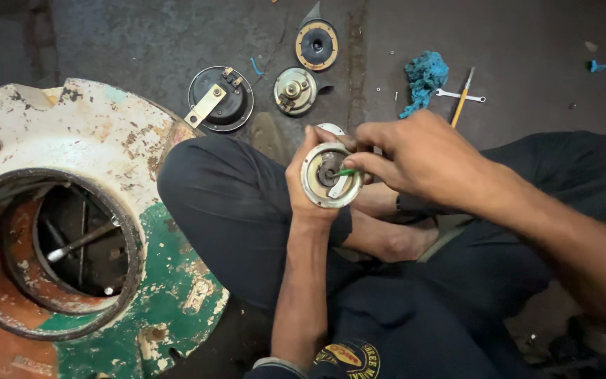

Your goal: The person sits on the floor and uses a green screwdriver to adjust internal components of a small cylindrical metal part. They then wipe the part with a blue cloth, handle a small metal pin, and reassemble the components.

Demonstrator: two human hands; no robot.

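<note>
Left hand (311,184) wrapped round rim of round silver-metal horn body with dark centre (330,175), held over lap. Right hand (415,158) pinched shut on thin green-handled tool (346,172), tip inside body.

Judgement: body rigid, moderately heavy, rim smooth; grip by outer rim, avoid inner contacts, likely delicate.

On dark floor beyond: black round cover with brass bracket (220,98), blue rag (424,76).

four round horn parts (330,175), one spanner (460,95), one blue rag (423,76).
</note>
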